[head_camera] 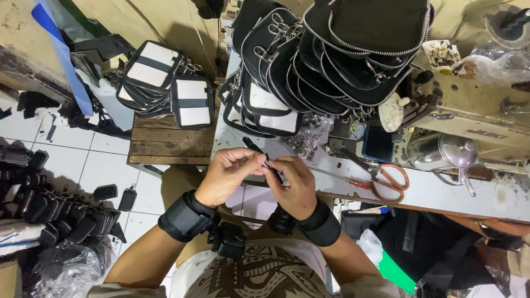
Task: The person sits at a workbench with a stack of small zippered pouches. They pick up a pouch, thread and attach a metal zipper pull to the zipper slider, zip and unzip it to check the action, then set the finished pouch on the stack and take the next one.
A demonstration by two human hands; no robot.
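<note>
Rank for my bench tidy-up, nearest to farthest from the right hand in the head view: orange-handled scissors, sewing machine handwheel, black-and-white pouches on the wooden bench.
From the right hand:
1. Orange-handled scissors, just right on the table.
2. Black-and-white pouches, upper left on the wooden bench.
3. Sewing machine handwheel, far right.

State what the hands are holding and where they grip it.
Both the left hand and the right hand pinch a small metal zipper piece on a black strap at its near end, between fingertips.
</note>
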